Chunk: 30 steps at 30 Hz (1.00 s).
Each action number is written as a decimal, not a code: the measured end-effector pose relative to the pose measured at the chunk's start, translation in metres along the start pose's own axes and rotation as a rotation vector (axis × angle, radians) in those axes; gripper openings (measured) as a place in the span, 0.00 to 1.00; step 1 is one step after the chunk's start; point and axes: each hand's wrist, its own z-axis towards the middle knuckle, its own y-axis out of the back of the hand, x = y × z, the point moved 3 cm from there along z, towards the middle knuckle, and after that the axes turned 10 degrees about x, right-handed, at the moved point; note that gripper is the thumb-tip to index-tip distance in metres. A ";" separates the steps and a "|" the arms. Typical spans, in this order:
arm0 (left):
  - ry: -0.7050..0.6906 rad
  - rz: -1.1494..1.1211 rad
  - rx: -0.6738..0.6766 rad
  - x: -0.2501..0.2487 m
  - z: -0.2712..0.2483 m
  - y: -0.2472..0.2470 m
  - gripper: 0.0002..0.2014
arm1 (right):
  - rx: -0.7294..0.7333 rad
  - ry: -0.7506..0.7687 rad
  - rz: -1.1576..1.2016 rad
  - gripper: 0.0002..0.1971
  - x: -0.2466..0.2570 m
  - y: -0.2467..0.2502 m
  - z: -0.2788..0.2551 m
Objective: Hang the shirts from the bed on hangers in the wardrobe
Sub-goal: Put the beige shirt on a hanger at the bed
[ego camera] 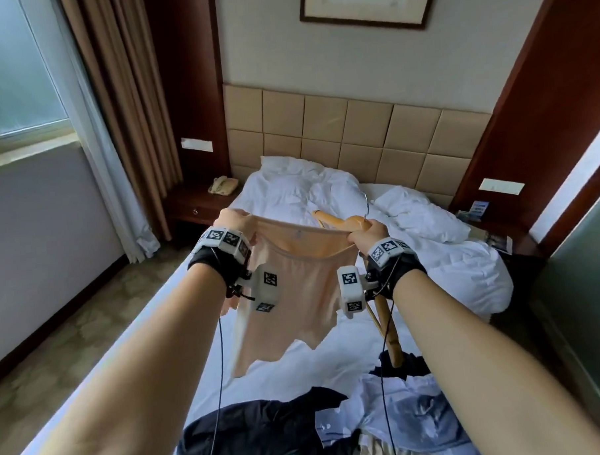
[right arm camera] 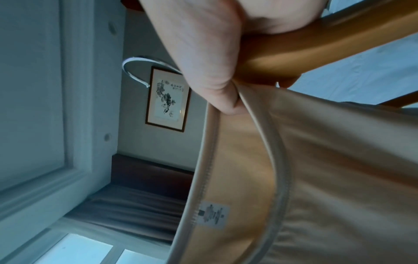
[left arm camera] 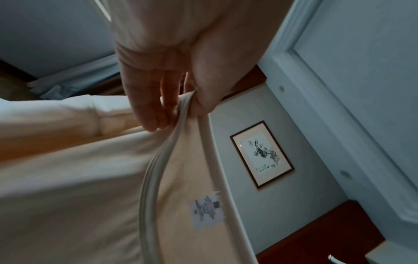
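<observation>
While you stand at the foot of the bed point(ego camera: 331, 349), both of your hands are raised over it, holding one peach shirt point(ego camera: 296, 282) up by its neckline. Your left hand point(ego camera: 234, 220) has a closed grip, thumb and curled fingers point(left arm camera: 149, 114) pinching the ribbed collar point(left arm camera: 156, 160) at its left end. Your right hand point(ego camera: 367, 233) is also closed: it grips the collar's right end and, in the same grip, the shoulder bar of a wooden hanger point(ego camera: 385, 313).

Between your two grips the collar is pulled taut into a wide, open mouth, its long axis running straight from hand to hand. The shirt's body hangs below both grips, clear of the mattress. The hanger lies on the outer, right side of your right grip. One arm slopes down beside your right wrist, the other points forward and left beyond the collar, and the metal hook point(ego camera: 366, 200) rises just above your knuckles.

By my judgement, the next move turns on this: the hanger sits outside the neck opening, touching its right end, so your right hand is the nearer one to feed a hanger arm leftward into the opening, along the collar's axis.

More shirts point(ego camera: 266, 431) lie heaped on the bed below your forearms.
</observation>
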 end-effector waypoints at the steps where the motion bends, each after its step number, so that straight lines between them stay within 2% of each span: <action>1: -0.028 -0.017 0.000 0.002 -0.008 -0.004 0.09 | 0.000 -0.008 0.003 0.32 -0.008 0.001 -0.001; 4: -0.059 -0.165 0.009 0.011 -0.027 -0.015 0.07 | -0.002 -0.023 0.017 0.31 -0.029 0.003 -0.007; 6: 0.001 -0.302 0.020 0.022 -0.033 -0.025 0.03 | 0.005 -0.029 0.041 0.31 -0.043 0.000 -0.009; 8: 0.059 -0.385 0.031 0.033 -0.038 -0.034 0.09 | 0.009 -0.012 0.068 0.30 -0.053 -0.003 -0.010; 10: 0.075 -0.469 0.057 0.044 -0.044 -0.046 0.09 | 0.023 0.015 0.121 0.29 -0.065 -0.007 -0.011; 14: 0.115 -0.585 0.071 0.064 -0.055 -0.062 0.02 | 0.016 0.050 0.336 0.16 -0.087 -0.015 -0.018; 16: 0.117 -0.627 0.041 0.073 -0.057 -0.065 0.06 | -0.039 0.069 0.464 0.10 -0.096 -0.016 -0.020; 19: 0.129 -0.664 0.015 0.088 -0.060 -0.071 0.08 | -0.069 0.079 0.527 0.03 -0.106 -0.015 -0.024; 22: 0.122 -0.658 -0.029 0.095 -0.061 -0.076 0.04 | -0.041 0.086 0.578 0.07 -0.116 -0.013 -0.030; 26: 0.095 -0.607 -0.095 0.102 -0.057 -0.077 0.13 | -0.097 0.189 0.589 0.05 -0.119 -0.007 -0.044; 27: 0.096 -0.590 -0.114 0.098 -0.061 -0.076 0.12 | -0.116 0.220 0.599 0.06 -0.118 -0.006 -0.047; 29: 0.087 -0.595 -0.159 0.085 -0.073 -0.075 0.03 | -0.139 0.219 0.591 0.12 -0.119 -0.005 -0.050; 30: 0.087 -0.603 -0.191 0.085 -0.073 -0.074 0.07 | -0.145 0.198 0.573 0.15 -0.121 -0.005 -0.051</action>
